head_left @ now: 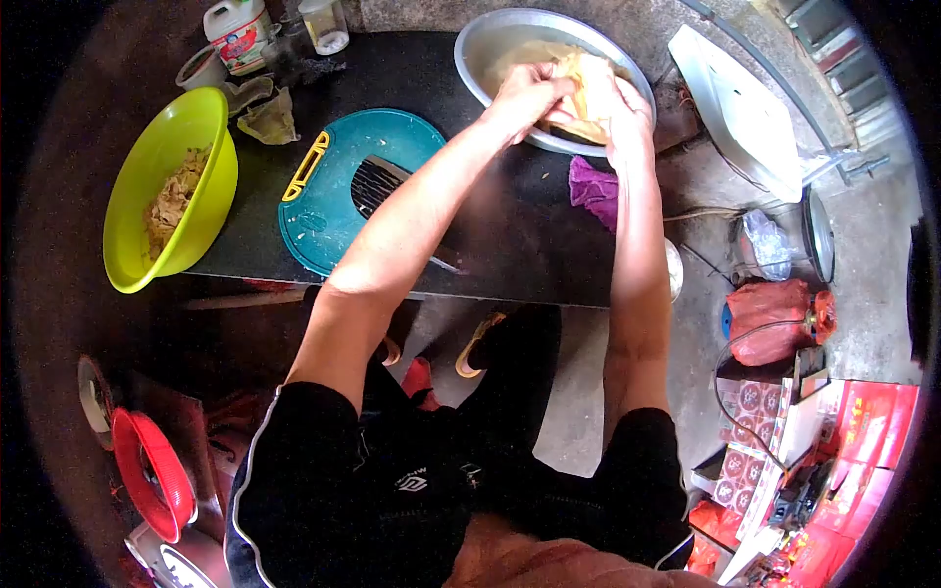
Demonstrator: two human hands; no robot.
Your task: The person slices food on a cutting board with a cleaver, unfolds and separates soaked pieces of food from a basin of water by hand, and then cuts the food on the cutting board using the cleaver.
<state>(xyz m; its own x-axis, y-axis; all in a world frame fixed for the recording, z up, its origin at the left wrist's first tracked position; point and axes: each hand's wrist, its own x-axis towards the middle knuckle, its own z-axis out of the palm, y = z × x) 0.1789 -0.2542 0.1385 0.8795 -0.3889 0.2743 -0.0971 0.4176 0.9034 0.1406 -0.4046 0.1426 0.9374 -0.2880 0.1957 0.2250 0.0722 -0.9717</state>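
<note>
Both my hands are over a grey metal basin [472, 73] at the back of the dark counter. Between them is a soft, pale yellow, sheet-like piece [586, 83] whose kind I cannot make out. My left hand [529, 98] pinches its left side with bent fingers. On the right side, my right hand [629, 110] grips it with the thumb up along its edge. More yellowish material lies in the basin below, partly hidden by the hands. Left of my forearm, a cleaver-like blade [377, 184] lies on a round teal cutting board [319, 220] with a yellow handle.
A lime-green bowl [221, 167] with pale chopped pieces stands at the counter's left. Behind it are a white jug [235, 34] and a clear container [325, 24]. A purple cloth [593, 191] lies before the basin. A white sink-like panel [735, 113] leans at right.
</note>
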